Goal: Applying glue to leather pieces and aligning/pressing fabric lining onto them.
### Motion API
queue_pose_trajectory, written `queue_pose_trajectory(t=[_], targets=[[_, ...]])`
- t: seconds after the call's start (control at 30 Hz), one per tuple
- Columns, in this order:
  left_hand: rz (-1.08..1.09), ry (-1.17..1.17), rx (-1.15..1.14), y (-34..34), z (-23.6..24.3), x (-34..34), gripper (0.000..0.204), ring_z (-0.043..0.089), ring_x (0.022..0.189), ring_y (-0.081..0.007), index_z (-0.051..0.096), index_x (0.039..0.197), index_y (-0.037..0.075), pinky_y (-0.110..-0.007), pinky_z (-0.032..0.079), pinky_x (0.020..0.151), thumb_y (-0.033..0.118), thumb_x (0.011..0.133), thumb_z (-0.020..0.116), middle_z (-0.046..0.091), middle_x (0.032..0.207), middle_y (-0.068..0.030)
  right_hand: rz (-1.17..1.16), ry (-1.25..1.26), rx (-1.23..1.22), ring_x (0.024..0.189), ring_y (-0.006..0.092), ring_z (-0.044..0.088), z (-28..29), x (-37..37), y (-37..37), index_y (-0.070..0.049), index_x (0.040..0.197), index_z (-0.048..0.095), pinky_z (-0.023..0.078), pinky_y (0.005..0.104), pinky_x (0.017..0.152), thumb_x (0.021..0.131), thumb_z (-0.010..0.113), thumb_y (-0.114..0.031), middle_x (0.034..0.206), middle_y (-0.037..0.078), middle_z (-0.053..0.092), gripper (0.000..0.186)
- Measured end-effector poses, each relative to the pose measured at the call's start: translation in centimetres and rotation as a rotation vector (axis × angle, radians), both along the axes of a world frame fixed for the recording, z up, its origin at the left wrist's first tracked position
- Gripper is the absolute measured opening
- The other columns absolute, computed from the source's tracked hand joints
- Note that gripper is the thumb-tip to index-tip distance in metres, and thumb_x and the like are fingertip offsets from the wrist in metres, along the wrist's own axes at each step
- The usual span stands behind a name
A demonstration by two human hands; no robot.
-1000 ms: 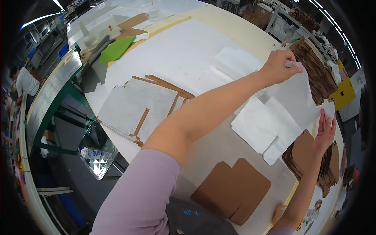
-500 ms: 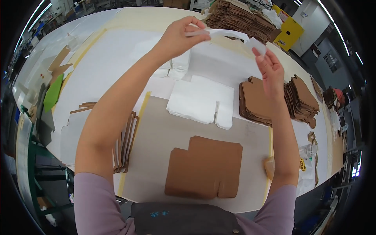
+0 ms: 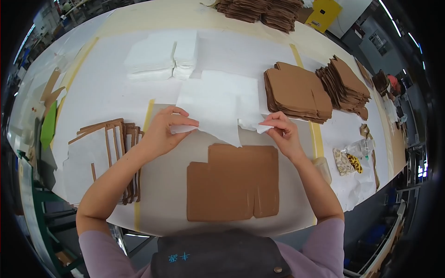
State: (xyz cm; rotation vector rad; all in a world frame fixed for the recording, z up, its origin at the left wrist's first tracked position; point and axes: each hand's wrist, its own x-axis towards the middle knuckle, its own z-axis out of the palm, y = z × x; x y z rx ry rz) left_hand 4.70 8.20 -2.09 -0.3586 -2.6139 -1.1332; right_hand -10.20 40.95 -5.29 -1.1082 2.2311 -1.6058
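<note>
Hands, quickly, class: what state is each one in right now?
Left hand: closed, pinching the white sheet near its left edge.
Right hand: closed, pinching the white sheet near its right.

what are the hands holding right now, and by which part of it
One thin white sheet: the left hand pinches its near-left corner, the right hand its near-right corner.
</note>
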Motion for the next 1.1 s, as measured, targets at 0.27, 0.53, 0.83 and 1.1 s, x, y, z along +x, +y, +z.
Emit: queue_pose_trajectory(t=[0.27,0.53,0.83,1.1], targets=[[0.564,-0.321,0.248,-1.0,-3.5,-1.6,0.06,0.063,0.08,-0.0163,0.064,0.116,-0.007,-0.032,0.05,0.072,0.039,0.08,0.078,0.067,0.087,-0.013,-0.2,-0.537,0.037,0.065,0.0026,0.047,1.4,-1.0,-2.9,-0.007,0.081,0.067,0.035,0.0204,0.062,0.092,0.069,-0.02,0.069,-0.005,0.058,0.017],[0.559,-0.391,0.037,0.9,-2.5,-1.8,0.057,0.063,0.082,-0.0257,0.061,0.12,0.001,-0.04,0.05,0.074,0.035,0.078,0.078,0.066,0.087,-0.0167,-0.207,-0.338,0.543,0.058,0.0066,0.046,0.5,-2.2,-2.9,-0.006,0.075,0.062,0.038,0.0246,0.056,0.077,0.079,-0.035,0.066,-0.002,0.058,0.034],[0.629,-0.21,-0.255,3.2,-2.9,-2.2,0.061,0.056,0.109,-0.0326,0.047,0.131,0.007,-0.043,0.045,0.091,0.019,0.078,0.075,0.06,0.118,-0.0173,-0.321,-0.314,0.514,0.079,0.0146,0.055,-1.9,-3.1,-3.0,-0.004,0.099,0.059,0.047,0.0298,0.068,0.067,0.086,-0.039,0.087,0.004,0.058,0.054],[0.48,0.287,-0.657,4.9,-3.2,-4.0,0.062,0.031,0.14,-0.0375,0.049,0.136,0.006,-0.053,0.032,0.108,-0.001,0.076,0.064,0.037,0.149,-0.0196,-0.346,-0.282,0.485,0.083,0.0168,0.056,-1.4,-3.1,-3.6,-0.003,0.103,0.058,0.049,0.0311,0.072,0.062,0.088,-0.037,0.09,0.006,0.057,0.061]])
